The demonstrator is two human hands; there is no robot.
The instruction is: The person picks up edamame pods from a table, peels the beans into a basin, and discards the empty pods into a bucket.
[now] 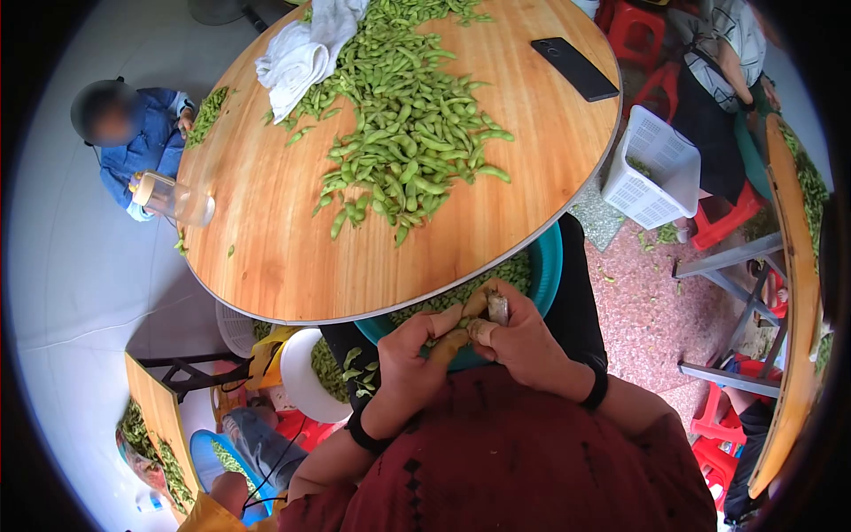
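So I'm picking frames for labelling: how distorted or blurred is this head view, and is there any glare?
Head view: strong fisheye, with black corners and the round table bowed; light is soft and even, no harsh glare on the wood; the pods are sharp; both hands are slightly soft near the bottom; one face at left is blurred out.

Both hands together at the lap, left hand curled, right hand pinching, wrists bent

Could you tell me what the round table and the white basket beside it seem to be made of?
The round table looks like wood or wood veneer, with visible grain, a glossy finish and a pale edge band. The white basket seems to be moulded plastic, judging by its perforated walls.
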